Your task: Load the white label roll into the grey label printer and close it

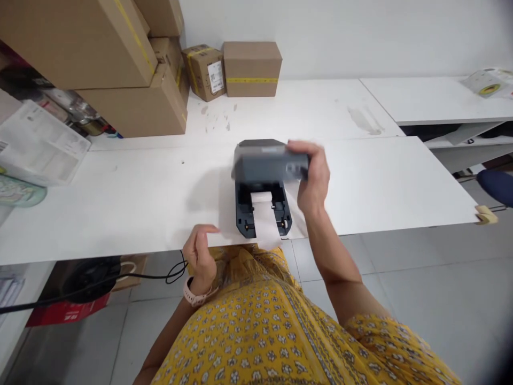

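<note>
A dark label printer point(240, 208) stands at the front edge of the white table with its lid point(260, 163) raised. The lid is blurred. My right hand point(315, 176) grips the lid's right end, fingers over the top and thumb hidden behind it. Inside the body sits a small white paper roll point(261, 197). From it a paper strip point(266, 220) runs forward and hangs past the front of the printer. My left hand point(201, 254) is loosely bent at the table edge, left of the printer, with nothing visible in it.
Cardboard boxes point(132, 109) are stacked at the back left, with two smaller boxes point(253, 69) by the wall. A clear plastic bag point(40, 141) and a green bottle point(22, 191) lie at far left. Below the table runs a black cable point(140, 276).
</note>
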The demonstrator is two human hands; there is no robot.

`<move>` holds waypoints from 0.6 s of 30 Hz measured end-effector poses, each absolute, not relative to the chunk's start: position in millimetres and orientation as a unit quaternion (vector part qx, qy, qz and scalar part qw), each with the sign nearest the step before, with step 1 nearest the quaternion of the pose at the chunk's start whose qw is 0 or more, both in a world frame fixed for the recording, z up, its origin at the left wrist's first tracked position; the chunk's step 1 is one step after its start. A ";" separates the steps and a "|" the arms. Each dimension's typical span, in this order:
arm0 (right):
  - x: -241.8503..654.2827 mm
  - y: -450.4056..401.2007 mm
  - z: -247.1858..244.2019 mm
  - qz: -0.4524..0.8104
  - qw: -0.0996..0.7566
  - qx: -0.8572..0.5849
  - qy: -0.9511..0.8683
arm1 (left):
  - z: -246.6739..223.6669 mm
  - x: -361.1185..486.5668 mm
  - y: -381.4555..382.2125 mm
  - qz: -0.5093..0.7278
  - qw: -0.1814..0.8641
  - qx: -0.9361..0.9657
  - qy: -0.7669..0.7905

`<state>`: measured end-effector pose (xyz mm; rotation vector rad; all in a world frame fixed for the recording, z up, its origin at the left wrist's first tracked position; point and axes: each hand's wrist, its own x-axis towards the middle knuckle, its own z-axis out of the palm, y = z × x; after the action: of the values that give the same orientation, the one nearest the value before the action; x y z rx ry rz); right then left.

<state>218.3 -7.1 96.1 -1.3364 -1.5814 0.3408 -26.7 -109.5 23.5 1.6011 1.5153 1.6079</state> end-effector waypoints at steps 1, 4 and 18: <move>215.4 -28.9 84.7 0.144 0.520 -0.543 -0.643 | 24.1 -25.7 -104.6 0.577 0.197 0.571 0.549; 209.2 -75.2 51.6 0.180 0.536 -0.543 -0.621 | 22.9 -17.2 -88.3 0.523 0.221 0.619 0.543; 208.0 -98.3 -9.5 0.463 0.545 -0.538 -0.446 | 30.7 16.4 -69.2 0.425 0.583 0.506 0.474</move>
<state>208.0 -98.3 -9.5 -1.2771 -1.0572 1.0983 16.4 -69.2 30.7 1.1811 1.1060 0.9917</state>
